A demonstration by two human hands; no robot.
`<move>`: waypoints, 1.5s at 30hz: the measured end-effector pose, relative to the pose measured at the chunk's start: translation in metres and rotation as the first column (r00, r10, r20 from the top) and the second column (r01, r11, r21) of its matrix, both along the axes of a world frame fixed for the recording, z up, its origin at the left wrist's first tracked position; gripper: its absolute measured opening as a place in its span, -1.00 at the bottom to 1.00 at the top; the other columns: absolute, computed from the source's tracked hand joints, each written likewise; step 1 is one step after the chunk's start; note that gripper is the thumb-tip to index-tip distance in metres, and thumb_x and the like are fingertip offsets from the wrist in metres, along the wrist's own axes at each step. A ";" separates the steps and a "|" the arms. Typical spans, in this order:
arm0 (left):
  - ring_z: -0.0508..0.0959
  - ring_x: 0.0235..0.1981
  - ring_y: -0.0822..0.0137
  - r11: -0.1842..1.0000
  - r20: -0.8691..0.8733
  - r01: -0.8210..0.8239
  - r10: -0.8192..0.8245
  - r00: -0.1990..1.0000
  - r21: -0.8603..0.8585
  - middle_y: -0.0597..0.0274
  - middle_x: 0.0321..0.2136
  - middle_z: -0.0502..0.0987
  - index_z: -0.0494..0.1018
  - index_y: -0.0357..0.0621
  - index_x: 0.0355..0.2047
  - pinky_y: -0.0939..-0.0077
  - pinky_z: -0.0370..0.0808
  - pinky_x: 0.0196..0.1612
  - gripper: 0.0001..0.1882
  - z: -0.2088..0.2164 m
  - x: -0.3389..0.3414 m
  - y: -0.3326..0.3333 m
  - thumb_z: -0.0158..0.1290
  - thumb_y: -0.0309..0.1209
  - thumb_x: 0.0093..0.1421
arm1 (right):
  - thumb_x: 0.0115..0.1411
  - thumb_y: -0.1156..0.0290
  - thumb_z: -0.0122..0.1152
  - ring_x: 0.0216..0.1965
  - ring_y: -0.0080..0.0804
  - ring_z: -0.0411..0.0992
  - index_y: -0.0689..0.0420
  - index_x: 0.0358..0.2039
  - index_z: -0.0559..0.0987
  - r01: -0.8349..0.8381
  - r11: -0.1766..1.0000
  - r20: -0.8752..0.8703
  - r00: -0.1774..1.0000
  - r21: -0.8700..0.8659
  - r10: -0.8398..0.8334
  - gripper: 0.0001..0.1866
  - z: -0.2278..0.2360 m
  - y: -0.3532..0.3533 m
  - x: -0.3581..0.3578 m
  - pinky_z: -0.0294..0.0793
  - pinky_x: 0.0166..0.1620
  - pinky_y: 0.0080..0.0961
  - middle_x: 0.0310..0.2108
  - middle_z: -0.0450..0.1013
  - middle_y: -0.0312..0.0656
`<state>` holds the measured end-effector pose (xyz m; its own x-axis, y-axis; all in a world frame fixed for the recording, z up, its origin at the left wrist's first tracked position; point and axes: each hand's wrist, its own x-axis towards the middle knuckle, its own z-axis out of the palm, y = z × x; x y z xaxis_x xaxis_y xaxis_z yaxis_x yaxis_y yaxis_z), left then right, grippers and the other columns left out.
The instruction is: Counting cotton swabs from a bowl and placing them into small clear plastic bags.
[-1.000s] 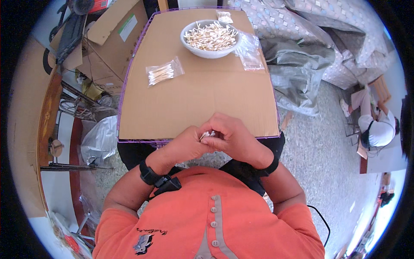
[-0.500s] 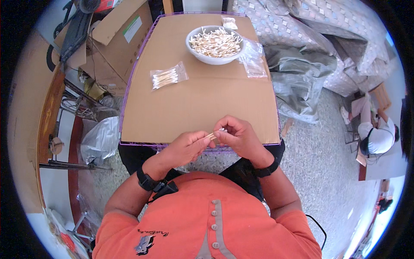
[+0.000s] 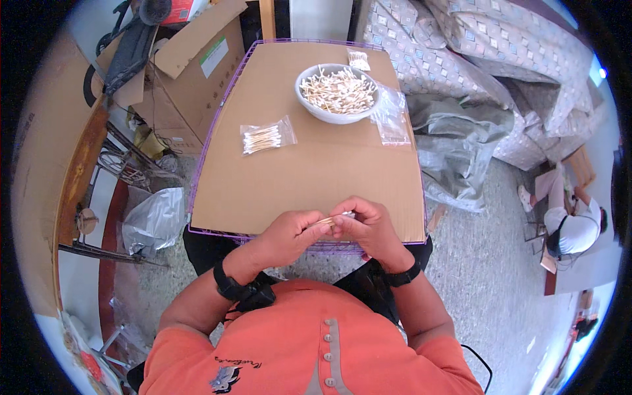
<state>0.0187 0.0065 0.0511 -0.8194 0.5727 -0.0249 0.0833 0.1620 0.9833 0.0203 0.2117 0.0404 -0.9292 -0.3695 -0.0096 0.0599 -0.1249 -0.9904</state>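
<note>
Between my two hands, just over the table's near edge, is a small bunch of cotton swabs (image 3: 327, 221) with wooden sticks. My left hand (image 3: 289, 236) pinches the sticks at one end. My right hand (image 3: 366, 227) closes round the other end, where white cotton tips show past the fingers. How many swabs there are is hidden by the fingers. Farther off, a grey bowl (image 3: 329, 118) is heaped with loose cotton swabs (image 3: 337, 91). A clear bag of swabs (image 3: 265, 137) lies flat to the left of the bowl.
The cardboard-topped table (image 3: 296, 178) has a purple wire rim. Clear plastic bags (image 3: 392, 118) lie right of the bowl, and a small packet of swabs (image 3: 359, 60) behind it. Cardboard boxes (image 3: 191, 85) stand left; plastic-wrapped padding (image 3: 447, 59) is piled right. Another person (image 3: 571, 224) sits far right.
The view has tilted, so the table and bowl sit lower in the picture. Both hands still hold the swabs; my right fingers have shifted slightly around the tips.
</note>
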 end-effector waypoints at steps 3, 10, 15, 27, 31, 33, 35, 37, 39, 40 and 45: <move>0.50 -0.25 0.49 0.967 -0.002 0.082 -0.085 0.996 -0.241 0.24 -0.34 0.56 0.48 -0.30 -0.21 0.54 0.44 -0.14 -0.71 0.017 -0.026 -0.015 -0.10 -0.30 0.33 | 0.23 0.51 0.16 -0.43 -0.62 0.48 0.22 -0.27 0.54 0.112 0.992 -0.093 0.990 0.066 -0.105 -0.91 -0.003 0.007 -0.007 0.51 -0.35 -0.68 -0.43 0.50 -0.31; 0.55 -0.22 0.22 0.985 -0.590 -0.173 0.140 0.795 -0.001 0.17 -0.33 0.56 0.50 -0.23 -0.13 0.40 0.45 -0.09 -0.74 0.094 -0.044 -0.034 -0.02 -0.43 0.20 | 0.24 0.48 0.16 -0.44 -0.63 0.45 0.21 -0.31 0.52 0.351 0.933 -0.062 0.936 0.080 -0.347 -0.92 -0.014 0.041 -0.033 0.49 -0.32 -0.66 -0.46 0.47 -0.33; 0.56 -0.21 0.26 0.979 -0.961 0.185 0.030 0.275 0.084 0.17 -0.26 0.56 0.52 -0.09 -0.24 0.32 0.49 -0.12 -0.83 0.168 0.007 -0.011 0.00 -0.44 0.16 | 0.24 0.47 0.17 -0.48 -0.69 0.43 0.20 -0.30 0.53 0.418 0.901 -0.092 0.908 0.112 -0.410 -0.92 -0.025 0.046 -0.039 0.45 -0.38 -0.73 -0.49 0.46 -0.38; 0.54 -0.15 0.24 0.844 -0.792 0.267 0.263 0.550 0.466 0.07 -0.11 0.50 0.42 -0.16 -0.08 0.33 0.48 -0.11 -0.69 0.192 0.033 0.035 -0.07 -0.25 0.26 | 0.25 0.46 0.15 -0.47 -0.71 0.41 0.18 -0.32 0.53 0.406 0.906 -0.158 0.909 0.119 -0.387 -0.93 -0.028 0.039 -0.038 0.41 -0.38 -0.72 -0.49 0.46 -0.39; 0.54 -0.15 0.24 0.832 -0.786 0.248 0.310 0.535 0.497 0.06 -0.10 0.49 0.41 -0.18 -0.07 0.33 0.48 -0.10 -0.68 0.209 -0.017 0.038 -0.07 -0.25 0.26 | 0.25 0.45 0.14 -0.46 -0.68 0.41 0.19 -0.34 0.53 0.452 0.856 -0.284 0.879 0.249 -0.382 -0.91 -0.015 0.044 -0.040 0.41 -0.37 -0.69 -0.50 0.45 -0.38; 0.53 -0.14 0.24 0.823 -0.803 0.251 0.351 0.481 0.510 0.06 -0.10 0.49 0.41 -0.19 -0.07 0.33 0.48 -0.10 -0.67 0.207 -0.012 0.009 -0.08 -0.25 0.26 | 0.25 0.43 0.08 -0.35 -0.65 0.41 0.23 -0.33 0.51 0.412 0.903 -0.186 0.903 0.120 -0.387 -0.87 -0.028 0.049 -0.043 0.42 -0.25 -0.64 -0.42 0.48 -0.33; 0.53 -0.14 0.23 0.832 -0.796 0.204 0.377 0.474 0.516 0.05 -0.09 0.49 0.40 -0.19 -0.06 0.34 0.48 -0.10 -0.67 0.215 -0.010 0.002 -0.08 -0.25 0.26 | 0.25 0.40 0.10 -0.40 -0.64 0.41 0.22 -0.34 0.54 0.414 0.872 -0.206 0.906 0.261 -0.369 -0.85 -0.025 0.041 -0.018 0.43 -0.30 -0.63 -0.47 0.47 -0.35; 0.53 -0.14 0.23 0.833 -0.836 0.219 0.416 0.359 0.509 0.05 -0.09 0.48 0.40 -0.20 -0.05 0.34 0.48 -0.09 -0.66 0.237 -0.042 -0.003 -0.08 -0.26 0.26 | 0.26 0.36 0.11 -0.45 -0.63 0.41 0.21 -0.36 0.56 0.484 0.801 -0.366 0.859 0.352 -0.358 -0.82 -0.008 0.038 -0.041 0.44 -0.34 -0.61 -0.52 0.47 -0.35; 0.53 -0.14 0.23 0.822 -0.848 0.239 0.451 0.278 0.516 0.04 -0.09 0.48 0.39 -0.21 -0.05 0.34 0.48 -0.09 -0.66 0.238 -0.061 -0.033 -0.08 -0.26 0.26 | 0.25 0.36 0.11 -0.43 -0.63 0.42 0.21 -0.37 0.56 0.530 0.760 -0.419 0.829 0.378 -0.370 -0.82 0.009 0.026 -0.026 0.45 -0.32 -0.59 -0.51 0.48 -0.34; 0.53 -0.13 0.23 0.823 -0.844 0.198 0.498 0.198 0.532 0.04 -0.08 0.48 0.39 -0.21 -0.04 0.34 0.47 -0.09 -0.65 0.260 -0.059 -0.024 -0.08 -0.26 0.26 | 0.25 0.37 0.12 -0.43 -0.62 0.42 0.21 -0.37 0.56 0.486 0.763 -0.426 0.852 0.426 -0.306 -0.83 0.026 0.019 -0.023 0.46 -0.31 -0.59 -0.51 0.49 -0.33; 0.52 -0.13 0.22 0.772 -0.770 0.120 0.634 -0.074 0.624 0.03 -0.08 0.47 0.38 -0.23 -0.03 0.34 0.47 -0.08 -0.64 0.304 -0.075 -0.064 -0.09 -0.26 0.27 | 0.21 0.44 0.15 -0.42 -0.61 0.44 0.22 -0.39 0.56 0.434 0.838 -0.290 0.892 0.331 -0.347 -0.88 -0.014 0.041 -0.030 0.47 -0.31 -0.58 -0.50 0.52 -0.28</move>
